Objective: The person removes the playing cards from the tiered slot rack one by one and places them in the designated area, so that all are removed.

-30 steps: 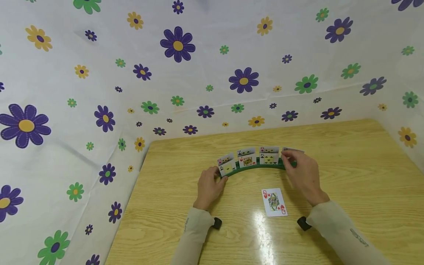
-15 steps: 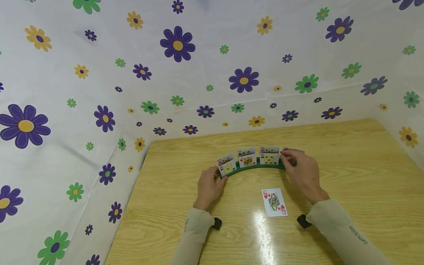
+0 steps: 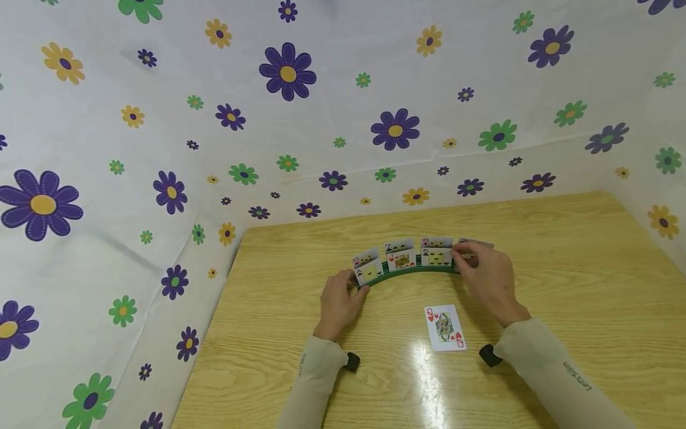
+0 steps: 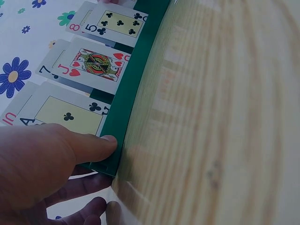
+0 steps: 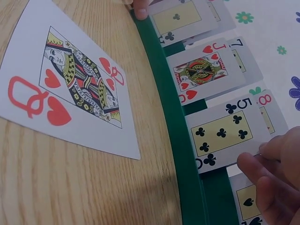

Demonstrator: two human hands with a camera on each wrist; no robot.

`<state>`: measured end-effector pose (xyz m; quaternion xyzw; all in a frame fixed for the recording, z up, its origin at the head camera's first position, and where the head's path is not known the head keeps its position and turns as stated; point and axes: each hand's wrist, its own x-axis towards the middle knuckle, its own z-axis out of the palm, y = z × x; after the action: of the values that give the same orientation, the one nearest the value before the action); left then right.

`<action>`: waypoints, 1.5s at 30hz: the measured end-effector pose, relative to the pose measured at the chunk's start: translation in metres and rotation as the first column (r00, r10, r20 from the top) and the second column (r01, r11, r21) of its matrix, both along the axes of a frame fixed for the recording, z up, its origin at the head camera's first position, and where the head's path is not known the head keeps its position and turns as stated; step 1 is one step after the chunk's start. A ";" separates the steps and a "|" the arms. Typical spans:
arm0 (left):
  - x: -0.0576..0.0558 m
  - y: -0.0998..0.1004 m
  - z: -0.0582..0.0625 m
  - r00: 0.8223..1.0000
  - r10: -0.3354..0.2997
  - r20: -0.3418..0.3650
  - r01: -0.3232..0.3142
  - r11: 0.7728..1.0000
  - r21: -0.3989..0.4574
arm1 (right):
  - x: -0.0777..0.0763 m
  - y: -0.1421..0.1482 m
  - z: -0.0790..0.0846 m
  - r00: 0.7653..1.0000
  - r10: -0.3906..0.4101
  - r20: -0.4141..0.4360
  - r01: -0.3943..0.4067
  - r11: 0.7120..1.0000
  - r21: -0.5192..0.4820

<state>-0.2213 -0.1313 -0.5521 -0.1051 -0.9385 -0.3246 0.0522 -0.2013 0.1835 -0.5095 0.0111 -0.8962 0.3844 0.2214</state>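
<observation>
The bench [image 3: 257, 310] spreads beneath a curved green holder [image 4: 124, 108], whose left end the left hand [image 3: 339, 304] grips, thumb across its front. At the holder's other side, the right hand [image 3: 489, 280] pinches the edge of the five of clubs [image 3: 436, 257], upright just left of those fingertips. The queen of hearts [image 3: 446, 328] lies flat between the hands, closer to the right, its long axis running toward the holder.

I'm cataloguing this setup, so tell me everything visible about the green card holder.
The green card holder is a plastic-looking strip on the wood-grained table, its middle bowed away from the head camera. Playing cards stand in it in two overlapping rows. The left hand grips its left end; the right hand partly hides the other in the head view.
</observation>
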 end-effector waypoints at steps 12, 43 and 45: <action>-0.001 0.001 -0.002 1.000 0.006 -0.001 -0.006 1.000 -0.007 | 0.004 0.007 -0.002 0.997 0.072 0.020 -0.071 0.997 -0.021; 0.001 0.000 -0.004 1.000 0.013 0.002 -0.013 1.000 -0.003 | 0.027 0.039 0.002 0.963 0.217 -0.163 -0.209 0.976 0.063; 0.000 0.000 -0.004 1.000 0.011 0.000 -0.011 1.000 -0.005 | 0.029 0.040 0.003 0.964 0.211 -0.159 -0.206 0.977 0.050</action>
<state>-0.2210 -0.1311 -0.5559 -0.0999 -0.9399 -0.3221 0.0541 -0.1719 0.2231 -0.5069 0.1403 -0.8751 0.3885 0.2521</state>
